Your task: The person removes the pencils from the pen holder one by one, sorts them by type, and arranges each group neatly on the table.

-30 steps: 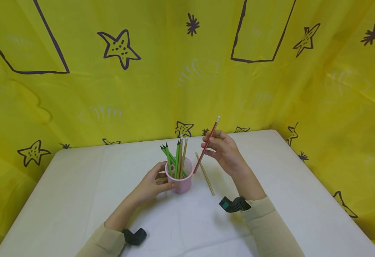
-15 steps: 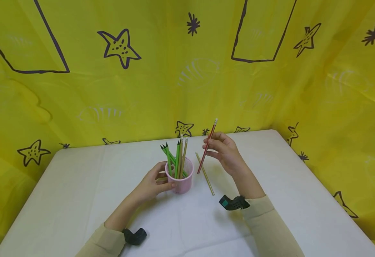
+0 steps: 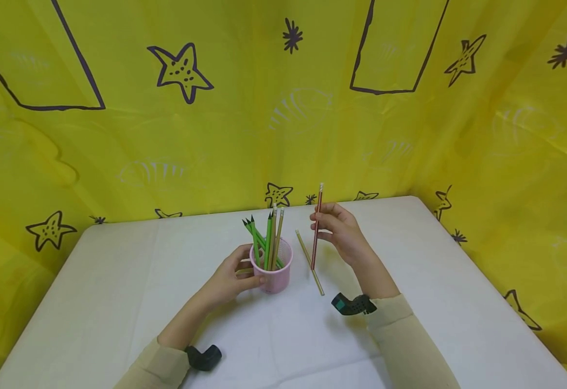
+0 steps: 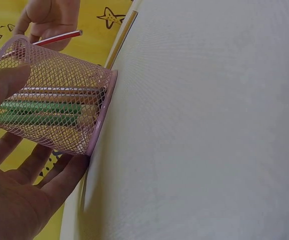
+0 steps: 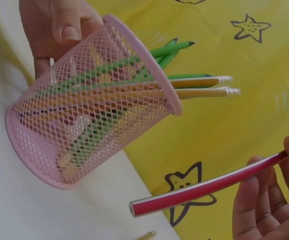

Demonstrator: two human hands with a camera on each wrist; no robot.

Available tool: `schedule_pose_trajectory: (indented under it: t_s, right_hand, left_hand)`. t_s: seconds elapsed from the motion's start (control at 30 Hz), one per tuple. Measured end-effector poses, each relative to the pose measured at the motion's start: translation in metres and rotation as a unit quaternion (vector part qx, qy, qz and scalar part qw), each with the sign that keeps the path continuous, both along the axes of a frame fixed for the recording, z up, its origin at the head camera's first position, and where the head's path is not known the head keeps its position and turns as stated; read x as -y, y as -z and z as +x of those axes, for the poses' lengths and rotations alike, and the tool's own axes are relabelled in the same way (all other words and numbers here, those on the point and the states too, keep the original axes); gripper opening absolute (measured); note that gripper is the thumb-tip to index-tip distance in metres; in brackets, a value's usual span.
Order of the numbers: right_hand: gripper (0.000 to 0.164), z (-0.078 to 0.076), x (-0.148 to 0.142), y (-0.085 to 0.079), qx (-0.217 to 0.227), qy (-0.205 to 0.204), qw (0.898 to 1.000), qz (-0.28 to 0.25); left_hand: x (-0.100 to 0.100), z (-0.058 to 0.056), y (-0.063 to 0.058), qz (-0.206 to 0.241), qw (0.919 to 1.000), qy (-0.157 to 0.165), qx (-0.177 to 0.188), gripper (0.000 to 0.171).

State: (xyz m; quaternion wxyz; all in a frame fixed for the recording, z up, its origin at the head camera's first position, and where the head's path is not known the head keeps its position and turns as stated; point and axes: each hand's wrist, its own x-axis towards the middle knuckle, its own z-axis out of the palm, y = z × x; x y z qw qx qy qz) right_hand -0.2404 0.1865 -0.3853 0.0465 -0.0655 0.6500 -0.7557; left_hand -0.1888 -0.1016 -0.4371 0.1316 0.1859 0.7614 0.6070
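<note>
My left hand (image 3: 230, 276) holds a pink mesh pencil cup (image 3: 276, 281) from its left side, thumb in front and fingers behind. Inside the cup stand several green pencils (image 3: 268, 243) with dark tips up and yellow pencils (image 3: 279, 232) with white eraser ends up. To the right of the cup, my right hand (image 3: 344, 232) pinches a red pencil (image 3: 316, 237) near its upper part. That pencil is almost upright, its white eraser at the top; the right wrist view shows its blunt lower end (image 5: 134, 207). Another yellow pencil (image 3: 318, 282) lies on the table beneath it.
A white-covered table (image 3: 118, 302) carries everything. Behind it and along its right side hangs a yellow curtain (image 3: 244, 135) printed with stars and fish. Dark wrist cameras (image 3: 204, 358) sit at both cuffs.
My right hand has moved slightly right and down, and the red pencil has turned from slanted to nearly upright, its lower end swinging away from the cup. My left hand and cup stay put.
</note>
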Motion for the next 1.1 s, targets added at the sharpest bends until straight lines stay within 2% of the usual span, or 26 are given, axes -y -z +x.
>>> schedule_pose_trajectory:
  t_s: [0.57,0.83,1.1]
  right_hand:
    - [0.021,-0.009,-0.006,0.016,0.036,0.023,0.997,0.069]
    - [0.039,-0.012,-0.008,0.022,0.053,0.024,0.992,0.113]
    - [0.035,-0.014,-0.008,0.029,0.066,0.029,0.985,0.156]
  left_hand:
    - [0.000,0.000,0.000,0.000,1.0000,-0.001,0.001,0.075]
    - [0.000,-0.001,0.000,-0.001,1.0000,-0.002,0.002,0.076]
    - [0.000,-0.001,0.001,0.001,1.0000,0.001,-0.001,0.075]
